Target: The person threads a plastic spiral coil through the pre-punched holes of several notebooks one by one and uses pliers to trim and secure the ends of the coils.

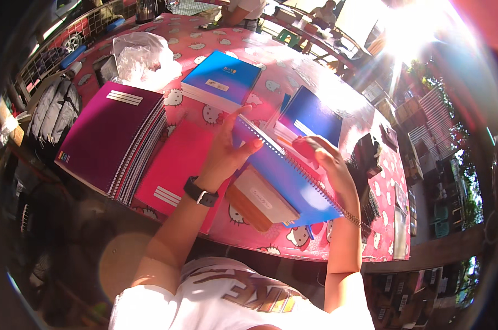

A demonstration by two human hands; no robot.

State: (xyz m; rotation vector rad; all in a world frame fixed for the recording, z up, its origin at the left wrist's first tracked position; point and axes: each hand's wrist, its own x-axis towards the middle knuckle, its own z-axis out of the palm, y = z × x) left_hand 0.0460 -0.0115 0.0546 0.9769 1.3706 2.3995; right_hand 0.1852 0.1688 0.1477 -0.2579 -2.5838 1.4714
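Note:
A blue notebook (pixel 304 193) is held tilted above the table's front edge. A dark spiral coil (pixel 316 180) runs through part of its holed edge, and its loose end trails past the lower right corner. My left hand (pixel 225 153), with a black watch on the wrist, pinches the notebook's upper left end, where the punched holes show without coil. My right hand (pixel 331 165) is closed at the same edge, beside the coil; its fingertips are partly hidden. Beneath the notebook lies a brown block-like thing with a pale top (pixel 260 199).
Purple spiral notebooks (pixel 103 129) are stacked at left, beside a pink notebook (pixel 177 159). Bright blue (pixel 221 74) and dark blue (pixel 318 115) stacks stand farther back. A plastic bag (pixel 144 58) sits far left; a black tool-like object (pixel 364 157) lies right. People are in the background.

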